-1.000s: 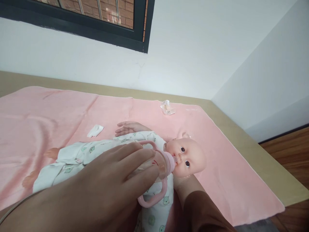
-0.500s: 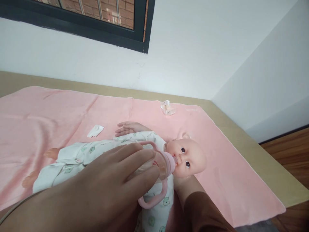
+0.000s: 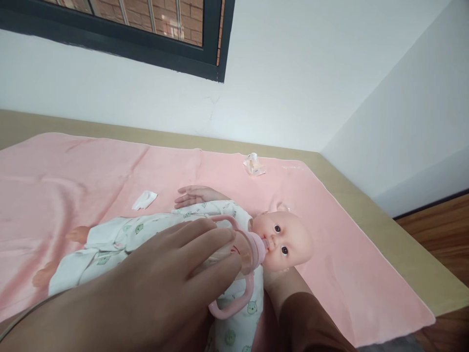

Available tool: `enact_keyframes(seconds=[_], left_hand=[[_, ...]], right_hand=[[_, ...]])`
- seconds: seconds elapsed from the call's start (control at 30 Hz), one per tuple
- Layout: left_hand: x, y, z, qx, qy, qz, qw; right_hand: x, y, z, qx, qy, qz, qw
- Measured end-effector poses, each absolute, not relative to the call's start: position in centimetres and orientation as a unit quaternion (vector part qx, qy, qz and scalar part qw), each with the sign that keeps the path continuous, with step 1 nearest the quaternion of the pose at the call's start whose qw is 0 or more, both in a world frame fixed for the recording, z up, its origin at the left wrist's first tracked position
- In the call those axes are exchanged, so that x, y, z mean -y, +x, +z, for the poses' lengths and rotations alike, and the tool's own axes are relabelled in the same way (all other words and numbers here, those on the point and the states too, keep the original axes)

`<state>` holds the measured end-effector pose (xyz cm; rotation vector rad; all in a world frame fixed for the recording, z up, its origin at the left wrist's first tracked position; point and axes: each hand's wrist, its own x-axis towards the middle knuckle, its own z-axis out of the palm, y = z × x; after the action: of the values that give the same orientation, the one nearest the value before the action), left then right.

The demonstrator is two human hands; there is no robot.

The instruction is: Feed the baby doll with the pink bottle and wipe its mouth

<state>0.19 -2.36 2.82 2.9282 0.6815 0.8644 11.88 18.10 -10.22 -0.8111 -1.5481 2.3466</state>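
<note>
A baby doll (image 3: 289, 242) in a white printed sleepsuit lies on its back on a pink blanket (image 3: 54, 186), head to the right. My left hand (image 3: 164, 278) is closed round a clear baby bottle (image 3: 245, 249) with pink handles. The bottle's teat touches the doll's mouth. My right hand (image 3: 278, 286), in a brown sleeve, reaches under the doll's head. Its fingers are hidden beneath the head.
A small white cloth (image 3: 144, 199) lies on the blanket beyond the doll's body. A crumpled clear wrapper (image 3: 253, 164) sits near the blanket's far edge. The blanket covers a tan table (image 3: 403, 244) against a white wall with a dark-framed window (image 3: 212, 39). Wooden floor shows at right.
</note>
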Motion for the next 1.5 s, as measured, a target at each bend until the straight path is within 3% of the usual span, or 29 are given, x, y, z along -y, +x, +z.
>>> enact_keyframes(seconds=[0.6, 1.5], left_hand=[[2.4, 0.1, 2.6, -0.216, 0.937, 0.272, 0.028], [2.4, 0.2, 2.6, -0.217, 0.935, 0.279, 0.031]], right_hand=[[-17.3, 12.0, -9.1, 0.586, -0.291, 0.748, 0.111], [-17.2, 12.0, -9.3, 0.522, -0.287, 0.792, 0.134]])
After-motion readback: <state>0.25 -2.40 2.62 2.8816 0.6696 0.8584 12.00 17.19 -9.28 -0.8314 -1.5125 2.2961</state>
